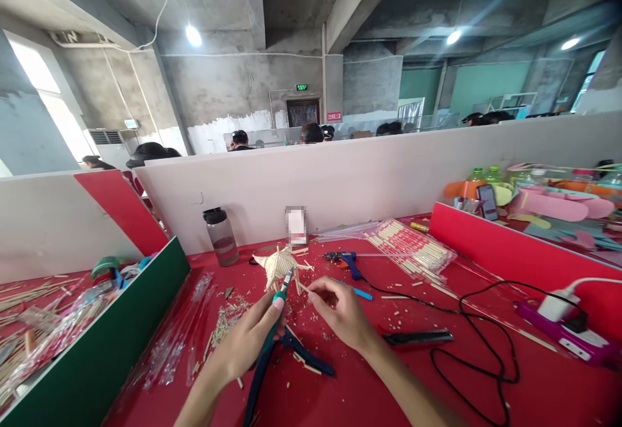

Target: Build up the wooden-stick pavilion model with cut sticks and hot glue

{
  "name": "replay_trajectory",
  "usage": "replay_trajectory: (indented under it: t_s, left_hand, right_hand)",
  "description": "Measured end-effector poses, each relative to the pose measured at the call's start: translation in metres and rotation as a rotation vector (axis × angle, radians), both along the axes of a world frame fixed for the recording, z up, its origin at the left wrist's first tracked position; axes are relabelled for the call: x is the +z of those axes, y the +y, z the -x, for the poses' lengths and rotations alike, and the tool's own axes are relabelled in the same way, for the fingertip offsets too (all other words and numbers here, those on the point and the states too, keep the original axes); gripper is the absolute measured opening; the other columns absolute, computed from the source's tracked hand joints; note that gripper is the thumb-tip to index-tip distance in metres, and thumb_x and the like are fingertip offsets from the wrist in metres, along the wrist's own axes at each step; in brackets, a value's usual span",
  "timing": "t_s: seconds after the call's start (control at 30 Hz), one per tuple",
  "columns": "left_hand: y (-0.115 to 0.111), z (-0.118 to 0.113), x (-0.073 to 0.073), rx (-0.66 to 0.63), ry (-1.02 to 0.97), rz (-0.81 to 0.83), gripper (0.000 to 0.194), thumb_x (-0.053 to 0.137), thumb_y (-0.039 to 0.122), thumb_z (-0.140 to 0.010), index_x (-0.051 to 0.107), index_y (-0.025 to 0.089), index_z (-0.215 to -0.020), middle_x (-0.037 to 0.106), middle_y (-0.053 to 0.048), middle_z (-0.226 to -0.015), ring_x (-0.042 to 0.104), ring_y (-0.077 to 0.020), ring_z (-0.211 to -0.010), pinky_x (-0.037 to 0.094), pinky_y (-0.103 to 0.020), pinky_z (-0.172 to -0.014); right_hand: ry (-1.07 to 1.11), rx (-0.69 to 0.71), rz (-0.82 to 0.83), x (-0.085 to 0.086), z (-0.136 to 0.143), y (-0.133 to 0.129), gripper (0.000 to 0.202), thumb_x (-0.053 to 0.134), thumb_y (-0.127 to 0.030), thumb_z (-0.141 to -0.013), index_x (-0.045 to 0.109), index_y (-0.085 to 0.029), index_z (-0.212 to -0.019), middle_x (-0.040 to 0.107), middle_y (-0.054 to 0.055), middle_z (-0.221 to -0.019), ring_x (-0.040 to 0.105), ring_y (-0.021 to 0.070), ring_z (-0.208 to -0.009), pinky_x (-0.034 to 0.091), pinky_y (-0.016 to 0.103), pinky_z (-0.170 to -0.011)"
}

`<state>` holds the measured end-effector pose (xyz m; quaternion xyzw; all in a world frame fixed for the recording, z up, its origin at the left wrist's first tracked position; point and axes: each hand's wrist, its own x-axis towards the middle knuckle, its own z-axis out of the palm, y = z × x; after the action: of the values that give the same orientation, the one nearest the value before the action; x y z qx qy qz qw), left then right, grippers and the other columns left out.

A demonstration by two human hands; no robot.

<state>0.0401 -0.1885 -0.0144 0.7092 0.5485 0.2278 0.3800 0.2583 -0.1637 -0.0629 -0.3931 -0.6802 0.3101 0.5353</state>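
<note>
My left hand point(250, 333) is closed around a pair of pliers point(288, 279) with a narrow metal tip, a teal part and dark blue handles. The handles spread apart below the hand. Thumb and forefinger of my right hand point(343, 310) pinch the end of a thin wooden stick point(302, 288), beside the pliers' tip. Just beyond both hands stands a small pale model point(279, 266) built of wooden sticks, with pointed corners. Whether the pinched stick is joined to the model, I cannot tell.
A blue glue gun point(348, 261) lies behind my right hand, its black cord running right to a purple power strip point(566, 333). Around are a bag of sticks point(413, 245), a water bottle point(221, 238), a black stapler-like tool point(418, 337), clear plastic sleeves point(179, 323) and stick scraps. Low partitions border the red table.
</note>
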Motion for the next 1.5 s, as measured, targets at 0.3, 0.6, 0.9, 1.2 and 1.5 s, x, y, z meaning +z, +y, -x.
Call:
replay_trajectory:
  t_s: [0.3, 0.6, 0.9, 1.2, 1.5]
  left_hand:
    - [0.002, -0.017, -0.005, 0.024, 0.037, -0.018, 0.075, 0.031, 0.071, -0.093, 0.053, 0.019, -0.143, 0.074, -0.008, -0.112, 0.065, -0.0307, -0.107, 0.048, -0.039, -0.099]
    - [0.006, -0.016, -0.018, 0.045, 0.043, -0.001, 0.078, 0.033, 0.072, -0.092, 0.049, 0.018, -0.147, 0.071, -0.010, -0.124, 0.060, -0.0330, -0.120, 0.045, -0.043, -0.106]
    - [0.012, -0.013, -0.035, 0.104, -0.139, -0.036, 0.071, 0.049, 0.069, -0.088, 0.058, 0.018, -0.138, 0.073, -0.010, -0.116, 0.064, -0.0325, -0.113, 0.050, -0.040, -0.098]
    - [0.014, -0.014, -0.042, 0.066, -0.132, -0.068, 0.059, 0.047, 0.064, -0.091, 0.064, 0.019, -0.126, 0.074, -0.006, -0.092, 0.067, -0.0273, -0.090, 0.053, -0.035, -0.081]
    - [0.011, -0.019, -0.041, 0.037, -0.022, -0.144, 0.052, 0.039, 0.063, -0.095, 0.064, 0.020, -0.107, 0.070, -0.002, -0.078, 0.065, -0.0231, -0.074, 0.047, -0.029, -0.071]
  right_hand:
    - [-0.011, -0.071, -0.046, -0.003, -0.007, 0.005, 0.020, 0.057, -0.035, -0.094, 0.069, -0.020, -0.091, 0.072, 0.004, -0.080, 0.065, 0.0196, -0.072, 0.048, 0.026, -0.062]
    - [-0.019, -0.078, -0.059, 0.003, -0.005, 0.002, 0.019, 0.056, -0.033, -0.094, 0.069, -0.020, -0.090, 0.073, 0.004, -0.082, 0.066, 0.0207, -0.075, 0.050, 0.027, -0.067]
    - [-0.027, -0.079, -0.055, 0.000, -0.005, 0.005, 0.019, 0.056, -0.031, -0.094, 0.069, -0.018, -0.090, 0.073, 0.004, -0.081, 0.066, 0.0189, -0.073, 0.049, 0.025, -0.064]
    - [-0.031, -0.074, -0.055, -0.002, -0.005, 0.007, 0.018, 0.056, -0.029, -0.094, 0.069, -0.019, -0.089, 0.070, 0.003, -0.076, 0.064, 0.0173, -0.067, 0.046, 0.024, -0.061]
    - [-0.034, -0.037, -0.081, -0.003, -0.009, 0.010, 0.018, 0.055, -0.028, -0.095, 0.068, -0.019, -0.089, 0.071, 0.003, -0.079, 0.065, 0.0170, -0.069, 0.048, 0.024, -0.064]
